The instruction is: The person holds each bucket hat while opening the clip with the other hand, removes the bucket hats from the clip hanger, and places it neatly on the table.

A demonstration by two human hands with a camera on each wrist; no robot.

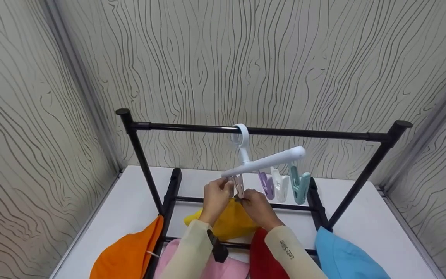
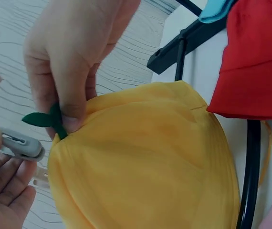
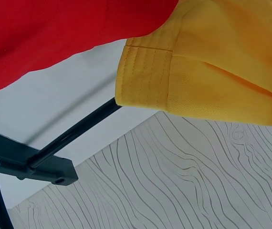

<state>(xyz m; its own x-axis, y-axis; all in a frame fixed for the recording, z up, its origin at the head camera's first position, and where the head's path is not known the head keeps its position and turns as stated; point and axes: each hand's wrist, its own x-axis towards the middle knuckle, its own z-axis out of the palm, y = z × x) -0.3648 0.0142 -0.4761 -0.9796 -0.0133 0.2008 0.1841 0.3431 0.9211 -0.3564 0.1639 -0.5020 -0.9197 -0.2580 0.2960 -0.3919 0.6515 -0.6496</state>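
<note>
A yellow hat (image 2: 141,157) with a green leaf tab (image 2: 40,119) on its crown hangs from my right hand (image 1: 259,209), whose thumb and fingers pinch it at the tab. Just left of that, my left hand (image 1: 215,198) grips a pale clothespin (image 2: 25,147) under the low end of the white hanger (image 1: 265,162). The clothespin's tip points at the hat's top, close to the leaf. Beside the left fingers, a pinkish clothespin (image 1: 239,186) hangs from the hanger. Only the edge of the right hand shows in the right wrist view.
The hanger hooks over a black rack's top bar (image 1: 304,133) and tilts up to the right. Purple (image 1: 267,186), white (image 1: 281,186) and teal (image 1: 299,186) clothespins dangle from it. Below lie orange (image 1: 126,254), pink (image 1: 229,269), red (image 1: 261,255) and blue (image 1: 347,255) hats.
</note>
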